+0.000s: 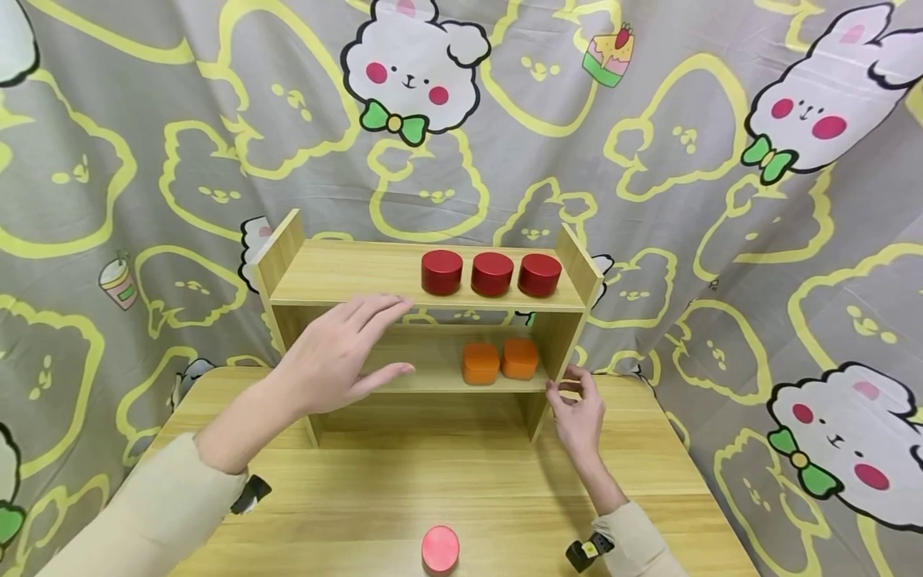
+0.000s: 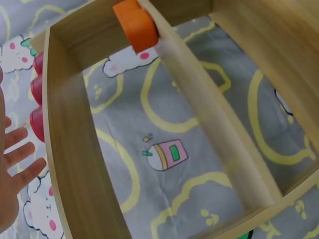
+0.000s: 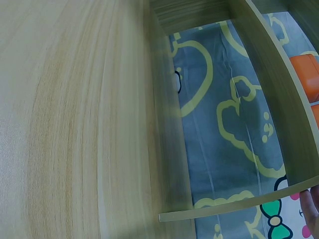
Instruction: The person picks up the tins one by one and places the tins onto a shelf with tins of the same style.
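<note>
A small wooden shelf (image 1: pixel 433 315) stands on the table. On its top board are three red round tins (image 1: pixel 493 274), side by side toward the right. Two orange rounded-square boxes (image 1: pixel 480 364) sit on the middle board, also at the right. My left hand (image 1: pixel 335 353) is raised in front of the top board's left half, fingers straight, thumb apart, nothing held. At the shelf's right side panel my right hand (image 1: pixel 579 413) holds the front edge, thumb at the front and curled fingers against the outer face. The right wrist view shows only some of its fingers (image 3: pixel 310 206).
A pink round-topped container (image 1: pixel 440 549) stands on the wooden table (image 1: pixel 346 505) near the front middle. Behind and around the table hangs a grey curtain (image 1: pixel 548 168) with cartoon prints. Under the middle board is an open lower compartment.
</note>
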{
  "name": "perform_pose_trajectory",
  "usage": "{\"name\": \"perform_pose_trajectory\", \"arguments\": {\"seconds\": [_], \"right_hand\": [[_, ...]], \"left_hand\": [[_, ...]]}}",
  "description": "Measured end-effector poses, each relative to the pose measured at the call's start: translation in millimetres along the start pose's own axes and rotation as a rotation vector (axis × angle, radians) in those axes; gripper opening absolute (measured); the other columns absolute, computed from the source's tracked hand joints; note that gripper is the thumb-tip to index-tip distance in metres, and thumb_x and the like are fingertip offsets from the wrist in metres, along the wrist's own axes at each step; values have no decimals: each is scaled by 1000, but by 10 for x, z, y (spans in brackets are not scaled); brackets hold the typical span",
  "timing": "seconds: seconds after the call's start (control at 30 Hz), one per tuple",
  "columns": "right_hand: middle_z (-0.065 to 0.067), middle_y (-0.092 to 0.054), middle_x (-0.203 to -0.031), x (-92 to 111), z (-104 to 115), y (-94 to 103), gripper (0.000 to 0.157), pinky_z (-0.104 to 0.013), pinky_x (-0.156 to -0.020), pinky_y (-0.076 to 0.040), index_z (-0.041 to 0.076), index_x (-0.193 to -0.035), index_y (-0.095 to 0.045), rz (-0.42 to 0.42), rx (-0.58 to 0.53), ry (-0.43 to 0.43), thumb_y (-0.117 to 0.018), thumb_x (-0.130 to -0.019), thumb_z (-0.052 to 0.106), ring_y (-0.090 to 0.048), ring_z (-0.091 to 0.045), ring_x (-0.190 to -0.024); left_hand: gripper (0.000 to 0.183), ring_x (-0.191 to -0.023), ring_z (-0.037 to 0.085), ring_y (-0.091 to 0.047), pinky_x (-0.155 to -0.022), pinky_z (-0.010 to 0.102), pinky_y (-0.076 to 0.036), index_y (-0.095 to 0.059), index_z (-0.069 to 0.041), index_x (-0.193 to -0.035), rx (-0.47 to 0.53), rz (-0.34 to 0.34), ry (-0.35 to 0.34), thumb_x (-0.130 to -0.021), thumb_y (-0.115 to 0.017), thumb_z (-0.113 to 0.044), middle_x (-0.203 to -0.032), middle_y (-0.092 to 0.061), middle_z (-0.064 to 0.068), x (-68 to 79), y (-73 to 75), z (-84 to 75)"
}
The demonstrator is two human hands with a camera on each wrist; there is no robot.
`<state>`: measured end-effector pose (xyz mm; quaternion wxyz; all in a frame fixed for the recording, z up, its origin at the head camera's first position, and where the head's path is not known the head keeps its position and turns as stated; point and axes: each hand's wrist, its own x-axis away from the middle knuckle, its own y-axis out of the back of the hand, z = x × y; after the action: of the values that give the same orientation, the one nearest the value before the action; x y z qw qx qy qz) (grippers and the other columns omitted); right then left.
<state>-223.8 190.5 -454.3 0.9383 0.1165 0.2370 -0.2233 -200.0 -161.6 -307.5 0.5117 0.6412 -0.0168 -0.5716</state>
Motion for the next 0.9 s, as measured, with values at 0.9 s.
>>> {"name": "perform_pose_trajectory", "arguments": {"seconds": [0.9], "right_hand": [[-22, -67, -105, -41, -256, -30, 28, -5, -66, -53, -10, -113, -65, -12, 27, -40, -73, -87, -13, -63, 1, -82]], "left_hand": [[70, -125, 16, -65, -104, 33, -58, -57, -7, -147, 132, 246, -89, -100, -62, -60, -140, -65, 2, 842, -610, -608]]}}
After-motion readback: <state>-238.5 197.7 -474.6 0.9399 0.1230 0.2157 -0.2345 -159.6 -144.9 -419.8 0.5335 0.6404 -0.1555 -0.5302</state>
